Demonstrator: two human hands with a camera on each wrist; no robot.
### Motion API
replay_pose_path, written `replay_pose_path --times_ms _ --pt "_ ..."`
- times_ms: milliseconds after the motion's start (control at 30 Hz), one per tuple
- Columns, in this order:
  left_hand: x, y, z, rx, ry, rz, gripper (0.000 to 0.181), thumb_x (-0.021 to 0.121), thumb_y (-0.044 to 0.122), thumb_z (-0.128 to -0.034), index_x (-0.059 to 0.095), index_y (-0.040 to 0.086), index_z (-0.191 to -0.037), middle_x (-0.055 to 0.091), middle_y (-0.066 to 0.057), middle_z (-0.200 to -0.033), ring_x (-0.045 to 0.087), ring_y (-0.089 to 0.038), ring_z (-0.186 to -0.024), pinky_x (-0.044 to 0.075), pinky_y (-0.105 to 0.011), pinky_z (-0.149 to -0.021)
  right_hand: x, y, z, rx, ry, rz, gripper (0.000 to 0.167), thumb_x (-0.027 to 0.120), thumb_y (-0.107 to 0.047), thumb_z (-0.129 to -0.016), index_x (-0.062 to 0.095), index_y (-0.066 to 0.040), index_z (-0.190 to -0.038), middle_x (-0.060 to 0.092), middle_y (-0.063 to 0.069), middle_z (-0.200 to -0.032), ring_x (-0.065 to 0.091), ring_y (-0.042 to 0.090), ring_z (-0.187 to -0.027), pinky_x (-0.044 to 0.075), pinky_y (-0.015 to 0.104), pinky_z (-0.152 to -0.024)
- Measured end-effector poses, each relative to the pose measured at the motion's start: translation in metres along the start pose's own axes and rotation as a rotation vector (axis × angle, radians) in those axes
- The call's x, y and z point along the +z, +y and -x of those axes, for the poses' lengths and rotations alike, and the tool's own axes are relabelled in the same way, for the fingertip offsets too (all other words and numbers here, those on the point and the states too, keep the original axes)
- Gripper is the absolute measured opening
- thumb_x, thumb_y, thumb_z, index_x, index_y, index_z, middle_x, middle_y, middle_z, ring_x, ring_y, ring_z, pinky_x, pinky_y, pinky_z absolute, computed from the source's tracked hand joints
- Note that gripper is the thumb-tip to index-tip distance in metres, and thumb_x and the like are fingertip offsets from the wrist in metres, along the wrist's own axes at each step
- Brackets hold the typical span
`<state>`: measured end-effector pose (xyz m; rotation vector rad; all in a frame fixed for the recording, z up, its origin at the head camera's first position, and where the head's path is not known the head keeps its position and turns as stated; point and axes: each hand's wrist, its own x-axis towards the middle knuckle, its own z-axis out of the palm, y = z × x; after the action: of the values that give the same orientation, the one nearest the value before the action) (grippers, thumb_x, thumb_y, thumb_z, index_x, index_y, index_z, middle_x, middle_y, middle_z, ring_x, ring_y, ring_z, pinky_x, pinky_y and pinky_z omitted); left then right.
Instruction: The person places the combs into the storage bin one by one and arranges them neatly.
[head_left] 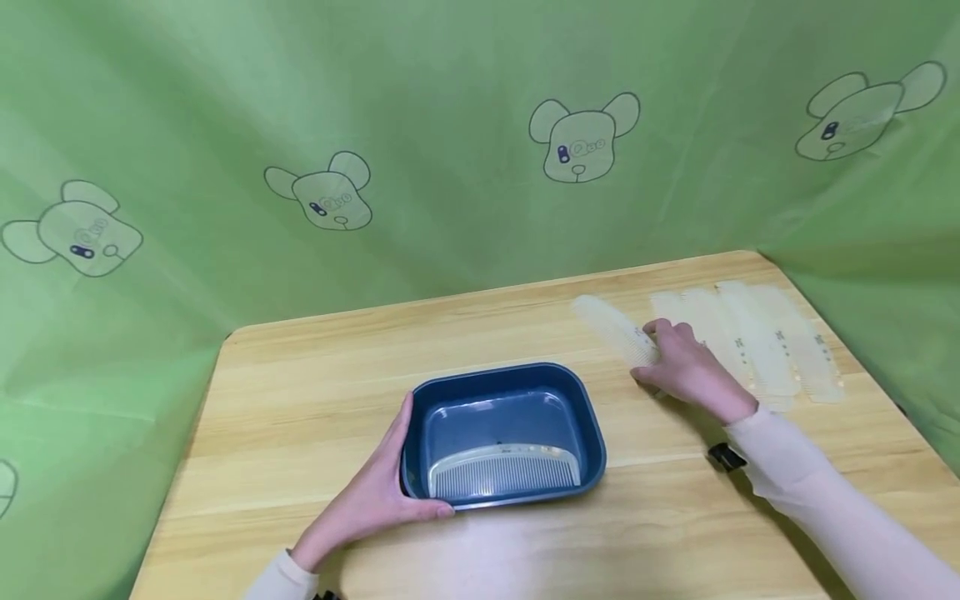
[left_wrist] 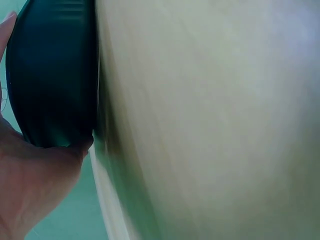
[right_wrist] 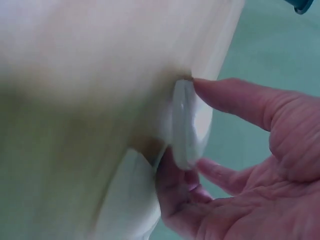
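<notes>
A dark blue rectangular basin (head_left: 495, 385) stands on the wooden table, one pale comb (head_left: 504, 473) lying along its near inner side, teeth toward me. My left hand (head_left: 372, 493) grips the basin's left end, thumb along the near rim and fingers up the left side; the left wrist view shows the hand (left_wrist: 40, 175) around the basin's end. To the right, my right hand (head_left: 686, 367) pinches another pale comb (head_left: 611, 325) between thumb and fingers. In the right wrist view that comb (right_wrist: 184, 125) is seen nearly end-on, close to the tabletop.
Several more pale combs (head_left: 761, 342) lie side by side at the table's right, partly behind the right hand. A green curtain (head_left: 465, 208) with printed bear heads hangs around the wooden table (head_left: 315, 392). Black straps (head_left: 726, 457) show at the wrists.
</notes>
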<state>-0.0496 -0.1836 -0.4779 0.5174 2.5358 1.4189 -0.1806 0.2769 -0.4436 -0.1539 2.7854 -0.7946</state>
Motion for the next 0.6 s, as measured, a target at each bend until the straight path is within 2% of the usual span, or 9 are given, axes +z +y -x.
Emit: replay_pose_path --times_ms 167,267,367,467,600 --pt "-0.002 0.002 0.000 -0.017 -0.003 0.008 0.154 0.104 0.046 -0.0714 -0.007 0.030 -0.176 0.001 -0.013 -0.182 0.012 -0.039 -0.163 0.021 -0.065 -0.124 0.002 0.002 0.000 -0.080 -0.005 -0.038 0.073 0.072 -0.010 -0.102 0.033 0.017 -0.157 0.053 0.044 -0.133 0.058 0.049 -0.111 0.051 0.067 -0.092" --pt "-0.003 0.001 0.000 -0.022 -0.003 0.010 0.153 0.104 0.046 -0.0718 -0.007 0.030 -0.176 0.001 -0.011 -0.182 0.012 -0.038 -0.164 0.021 -0.065 -0.124 0.000 0.005 -0.001 -0.105 -0.028 -0.114 0.062 0.065 -0.005 -0.106 0.035 0.016 -0.157 0.059 0.037 -0.124 0.061 0.043 -0.103 0.055 0.053 -0.081" --pt "-0.003 0.000 -0.001 -0.012 -0.002 0.008 0.154 0.105 0.044 -0.0716 -0.007 0.029 -0.176 0.001 -0.013 -0.182 0.012 -0.038 -0.164 0.021 -0.064 -0.124 -0.002 0.008 -0.001 -0.114 -0.052 -0.224 0.056 0.060 -0.002 -0.109 0.037 0.016 -0.156 0.060 0.028 -0.116 0.062 0.036 -0.098 0.053 0.036 -0.072" --pt "-0.003 -0.001 -0.001 -0.003 -0.002 0.007 0.154 0.105 0.042 -0.0714 -0.007 0.028 -0.176 0.002 -0.015 -0.182 0.011 -0.037 -0.164 0.021 -0.062 -0.125 -0.003 0.010 0.000 -0.119 -0.074 -0.315 0.055 0.060 -0.001 -0.110 0.038 0.015 -0.157 0.059 0.022 -0.115 0.061 0.031 -0.100 0.052 0.028 -0.074" --pt "0.000 -0.001 -0.001 0.003 -0.007 0.021 0.154 0.105 0.042 -0.0720 -0.007 0.029 -0.176 0.001 -0.015 -0.182 0.011 -0.036 -0.164 0.021 -0.062 -0.125 -0.006 0.011 0.007 -0.113 -0.102 -0.395 0.057 0.062 -0.005 -0.110 0.039 0.009 -0.160 0.060 0.022 -0.121 0.062 0.025 -0.100 0.052 0.028 -0.080"
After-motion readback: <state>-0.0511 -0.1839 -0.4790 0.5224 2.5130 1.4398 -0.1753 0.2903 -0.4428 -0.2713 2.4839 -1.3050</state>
